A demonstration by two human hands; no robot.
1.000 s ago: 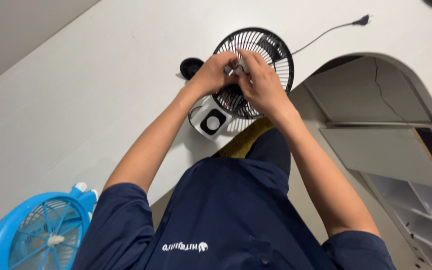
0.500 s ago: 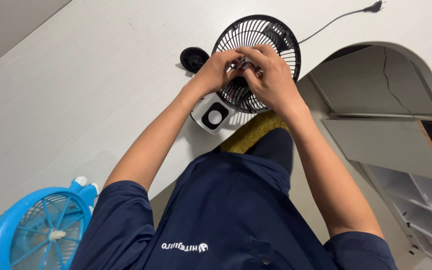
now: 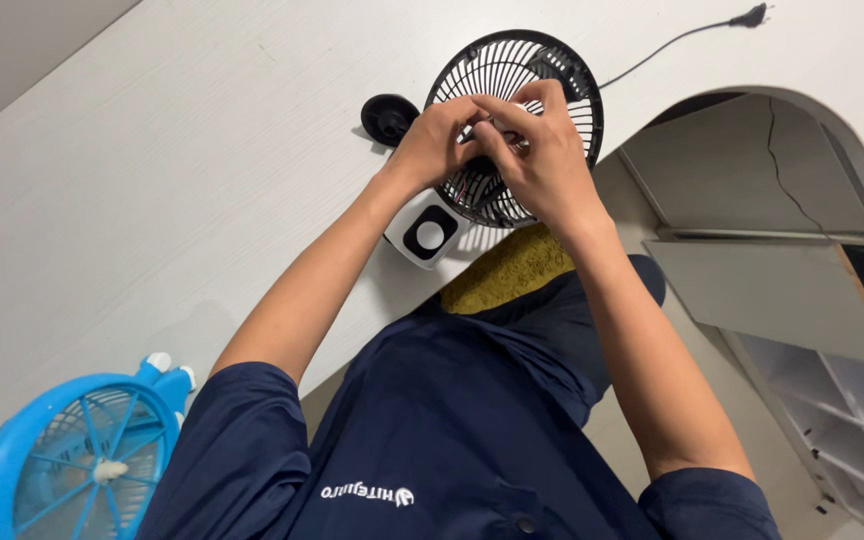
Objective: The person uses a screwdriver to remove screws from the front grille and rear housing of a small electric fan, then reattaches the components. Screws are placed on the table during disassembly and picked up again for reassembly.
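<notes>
A small black fan (image 3: 564, 72) with a round wire grille lies flat on the white table (image 3: 182, 170). Its white base (image 3: 428, 232) with a black dial points toward me. Both hands meet over the grille's centre. My left hand (image 3: 440, 138) pinches something small at the hub from the left side. My right hand (image 3: 544, 160) covers the hub from the right, with its fingers curled around the same spot. Thin red wires (image 3: 467, 185) show just below the hands. What sits between the fingers is hidden.
A round black cap (image 3: 389, 117) lies left of the fan. The fan's black cord and plug (image 3: 750, 15) trail to the far right. A light blue fan (image 3: 62, 462) stands at the near left edge. A yellow mat (image 3: 512, 270) and grey shelving (image 3: 832, 390) are below on the right.
Both hands stay at the fan's centre while the fingers shift slightly. The fan sits a little higher in the view than a second ago.
</notes>
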